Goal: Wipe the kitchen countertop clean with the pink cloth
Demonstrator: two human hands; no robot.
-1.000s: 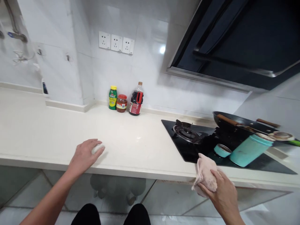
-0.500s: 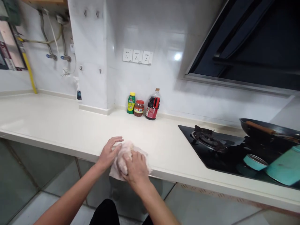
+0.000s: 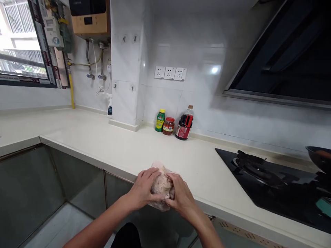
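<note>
A pale pinkish cloth (image 3: 162,184), crumpled into a bundle, is at the front edge of the white countertop (image 3: 113,148). My left hand (image 3: 146,187) wraps around its left side, with the thumb along the near side. From the right, my right hand (image 3: 180,193) closes on the same cloth, thumb and fingers curled round it. A loose flap of the cloth hangs below my hands, in front of the counter edge. Some of the cloth is hidden beneath my fingers.
Against the wall stand a green bottle with a yellow cap (image 3: 160,120), a red-lidded jar (image 3: 168,126) and a dark sauce bottle (image 3: 184,123). A black gas stove (image 3: 258,172) is on the right, with a wok (image 3: 320,156). A spray bottle (image 3: 110,106) stands by the pillar.
My view has swung left, bringing the window into sight. My left hand, loosely open beside the cloth before, now grips it together with my right hand; the cloth is more bunched.
</note>
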